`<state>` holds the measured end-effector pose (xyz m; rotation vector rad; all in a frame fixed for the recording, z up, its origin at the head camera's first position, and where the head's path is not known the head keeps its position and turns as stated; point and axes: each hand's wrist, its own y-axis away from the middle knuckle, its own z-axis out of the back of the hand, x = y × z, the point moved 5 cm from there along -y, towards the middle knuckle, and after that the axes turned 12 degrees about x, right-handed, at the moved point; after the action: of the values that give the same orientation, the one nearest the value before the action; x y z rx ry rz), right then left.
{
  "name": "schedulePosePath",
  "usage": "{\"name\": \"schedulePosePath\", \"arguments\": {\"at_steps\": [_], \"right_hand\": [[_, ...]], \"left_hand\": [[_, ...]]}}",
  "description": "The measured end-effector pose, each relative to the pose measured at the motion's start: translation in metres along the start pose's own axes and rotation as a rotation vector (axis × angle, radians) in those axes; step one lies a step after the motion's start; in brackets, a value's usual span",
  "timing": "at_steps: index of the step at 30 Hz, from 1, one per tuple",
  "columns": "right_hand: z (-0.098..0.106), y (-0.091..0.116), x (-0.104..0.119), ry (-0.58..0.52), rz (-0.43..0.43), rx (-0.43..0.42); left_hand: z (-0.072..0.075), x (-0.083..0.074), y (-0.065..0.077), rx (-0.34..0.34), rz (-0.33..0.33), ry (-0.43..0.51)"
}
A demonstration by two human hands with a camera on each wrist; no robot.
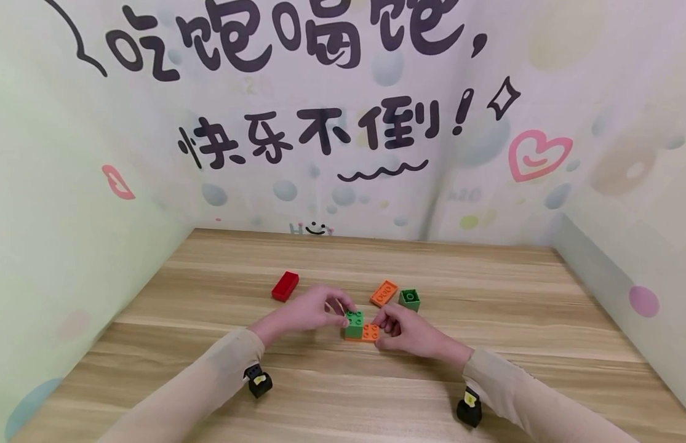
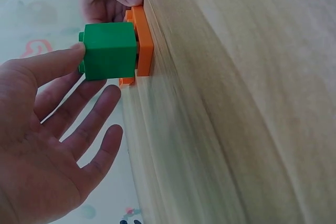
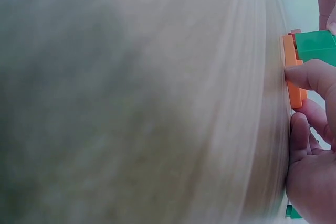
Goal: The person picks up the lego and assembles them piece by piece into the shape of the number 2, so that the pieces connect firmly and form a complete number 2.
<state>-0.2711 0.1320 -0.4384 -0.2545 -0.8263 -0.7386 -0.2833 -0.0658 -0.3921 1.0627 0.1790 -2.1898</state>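
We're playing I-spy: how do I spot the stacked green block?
On the wooden table, find the left hand and right hand. Between them, the green block sits on an orange brick, studs up; the other green block stands hollow side up.

The block [image 1: 354, 330] sits on the plate [image 1: 370, 334] (left end).
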Motion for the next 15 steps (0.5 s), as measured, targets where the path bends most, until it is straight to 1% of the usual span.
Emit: {"name": "schedulePosePath", "arguments": {"at_steps": [4, 6, 15], "right_hand": [[-0.0005, -0.0004, -0.0013, 0.004, 0.003, 0.005], [-0.0004, -0.0006, -0.0015, 0.000, 0.007, 0.005], [0.0006, -0.0006, -0.0025, 0.007, 0.018, 0.005]], "left_hand": [[-0.0001, -0.0004, -0.0007, 0.006, 0.016, -0.009], [0.0002, -0.0017, -0.0010, 0.008, 0.014, -0.010], [0.0003, -0.0016, -0.0021, 0.011, 0.020, 0.022]]}}
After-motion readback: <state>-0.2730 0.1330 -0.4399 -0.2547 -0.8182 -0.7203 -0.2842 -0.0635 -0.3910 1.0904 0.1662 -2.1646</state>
